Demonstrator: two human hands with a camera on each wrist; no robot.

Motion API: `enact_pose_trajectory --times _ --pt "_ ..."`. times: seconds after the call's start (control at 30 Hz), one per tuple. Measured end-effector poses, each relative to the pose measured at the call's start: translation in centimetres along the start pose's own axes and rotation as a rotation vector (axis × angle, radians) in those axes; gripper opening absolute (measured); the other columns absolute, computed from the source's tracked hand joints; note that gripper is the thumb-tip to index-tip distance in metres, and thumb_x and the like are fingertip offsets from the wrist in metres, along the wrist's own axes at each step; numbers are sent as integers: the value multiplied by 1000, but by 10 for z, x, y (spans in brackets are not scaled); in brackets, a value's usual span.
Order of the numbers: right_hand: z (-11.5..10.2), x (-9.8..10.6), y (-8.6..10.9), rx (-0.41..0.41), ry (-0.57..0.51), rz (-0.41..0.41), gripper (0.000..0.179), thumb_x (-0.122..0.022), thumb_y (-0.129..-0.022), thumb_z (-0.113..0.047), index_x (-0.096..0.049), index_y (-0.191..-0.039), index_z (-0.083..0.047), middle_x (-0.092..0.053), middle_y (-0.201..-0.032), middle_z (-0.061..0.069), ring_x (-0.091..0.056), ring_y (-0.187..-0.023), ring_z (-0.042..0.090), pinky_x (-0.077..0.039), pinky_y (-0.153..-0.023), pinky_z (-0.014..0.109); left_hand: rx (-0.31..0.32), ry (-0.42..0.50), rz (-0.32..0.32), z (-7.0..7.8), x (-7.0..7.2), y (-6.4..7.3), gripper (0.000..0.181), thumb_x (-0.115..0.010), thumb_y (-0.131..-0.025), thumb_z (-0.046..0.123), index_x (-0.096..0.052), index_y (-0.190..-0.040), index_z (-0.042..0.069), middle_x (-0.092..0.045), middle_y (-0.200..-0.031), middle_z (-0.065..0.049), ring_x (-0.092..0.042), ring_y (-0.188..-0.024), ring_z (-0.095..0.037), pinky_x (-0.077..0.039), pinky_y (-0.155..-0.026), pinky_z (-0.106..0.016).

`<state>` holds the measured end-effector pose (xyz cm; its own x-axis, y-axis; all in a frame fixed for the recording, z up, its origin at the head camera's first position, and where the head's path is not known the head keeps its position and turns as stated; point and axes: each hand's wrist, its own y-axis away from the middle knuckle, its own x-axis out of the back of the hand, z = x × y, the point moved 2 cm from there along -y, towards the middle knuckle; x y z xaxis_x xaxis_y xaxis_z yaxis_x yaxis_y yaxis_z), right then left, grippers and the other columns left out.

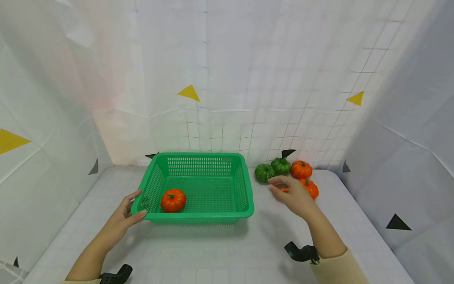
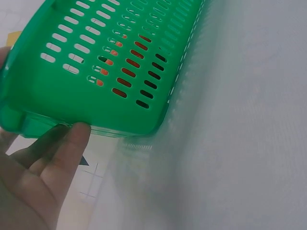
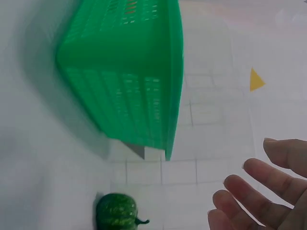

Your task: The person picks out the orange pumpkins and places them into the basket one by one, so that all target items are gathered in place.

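A green plastic basket with slotted walls stands on the white table, and one small orange pumpkin lies in its left part. My left hand holds the basket's near left corner by the rim. On the right, my right hand hovers over the small pumpkins, its fingers loosely bent and holding nothing. Around it are a green pumpkin, a second green pumpkin, an orange pumpkin and another orange pumpkin. More orange shows below the right hand, mostly hidden.
White sheeting with grid lines and yellow and black triangles rises behind the table and at both sides. The pumpkins sit near the table's back right corner, right of the basket. A dark strap with a camera is on the right wrist.
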<state>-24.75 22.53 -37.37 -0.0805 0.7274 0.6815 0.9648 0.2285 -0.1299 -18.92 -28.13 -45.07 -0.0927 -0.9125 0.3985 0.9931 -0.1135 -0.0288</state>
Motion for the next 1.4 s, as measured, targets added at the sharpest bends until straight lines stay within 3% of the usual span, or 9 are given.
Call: enact_pose_trajectory --times 0.23,0.43,0.63,0.77,1.03,1.4 --pt "23 12 5 -14 15 68 36 -64 -100 -36 -66 -127 -12 -66 -125 11 -60 -114 35 -55 -84 48 5 -5 8 -1 1 -1 76 -59 -102 23 -11 -160 13 -30 -152 -33 -42 -131 -45 -46 -87 -18" --pt "40 22 9 -35 93 122 40 -62 -100 -37 -65 -129 -9 -66 -125 16 -59 -114 39 -52 -88 55 5 -2 5 0 1 0 76 -59 -102 23 -11 -161 13 -29 -153 -33 -41 -132 -45 -46 -87 -17" --pt "60 28 11 -74 108 158 40 -61 -101 -34 -64 -129 -5 -67 -119 18 -63 -106 37 -55 -82 50 2 9 -2 0 1 0 77 -59 -102 23 -10 -161 14 -27 -154 -33 -39 -134 -46 -46 -87 -17" --pt "74 31 9 -81 117 188 39 -59 -102 -33 -65 -128 -5 -68 -119 19 -61 -110 38 -54 -81 49 -1 8 -7 1 0 1 77 -59 -103 24 -10 -161 14 -26 -154 -33 -39 -134 -46 -47 -87 -17" --pt "100 37 6 -194 115 197 46 -55 -103 -35 -58 -135 -3 -60 -131 24 -53 -119 44 -53 -86 54 6 -6 0 2 1 0 77 -59 -102 25 -10 -161 14 -25 -155 -33 -39 -134 -46 -47 -90 -22" --pt "135 42 -1 -250 141 268 45 -59 -101 -30 -59 -133 1 -58 -132 28 -54 -118 46 -52 -85 54 -12 10 -8 2 0 2 77 -59 -103 25 -10 -161 14 -25 -155 -33 -36 -136 -46 -46 -88 -16"
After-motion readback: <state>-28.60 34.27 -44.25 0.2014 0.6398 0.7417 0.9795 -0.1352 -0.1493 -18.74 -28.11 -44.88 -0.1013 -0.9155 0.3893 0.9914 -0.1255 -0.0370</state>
